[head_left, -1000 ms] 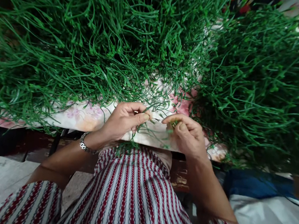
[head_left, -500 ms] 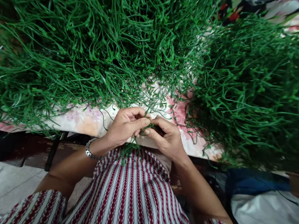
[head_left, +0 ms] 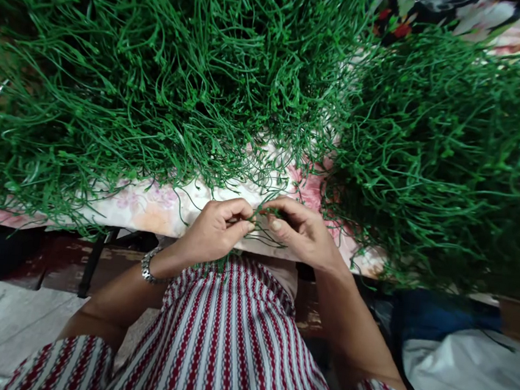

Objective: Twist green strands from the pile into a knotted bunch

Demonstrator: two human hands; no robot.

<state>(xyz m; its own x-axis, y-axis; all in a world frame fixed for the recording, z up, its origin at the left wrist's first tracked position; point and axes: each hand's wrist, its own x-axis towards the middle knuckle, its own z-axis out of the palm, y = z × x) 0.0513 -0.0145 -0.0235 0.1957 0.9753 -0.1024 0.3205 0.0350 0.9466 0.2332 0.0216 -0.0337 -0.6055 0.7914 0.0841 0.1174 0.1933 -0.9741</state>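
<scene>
My left hand [head_left: 217, 228] is closed, thumb against curled fingers, pinching a few thin green stems [head_left: 261, 210] that look like artificial plant stems. Beside it, my right hand [head_left: 305, 230] curls its fingers round the other side of those stems, with thumb and forefinger a little apart. Strands trail below the fingertips between both hands, over the edge of the flowered cloth [head_left: 147, 215]. More green bits hang at my lap, under the left hand. Just how the stems join is too small to make out.
A large heap of green stems [head_left: 160, 87] covers the table's left and middle. Another heap [head_left: 443, 151] lies to the right. Dark flowered fabric [head_left: 443, 13] shows at the back right. White cloth or plastic [head_left: 463, 374] is low on the right.
My hands have drawn slightly apart; the right one has moved a little to the right and its thumb has lifted away from the left thumb. Strands now stretch between them.
</scene>
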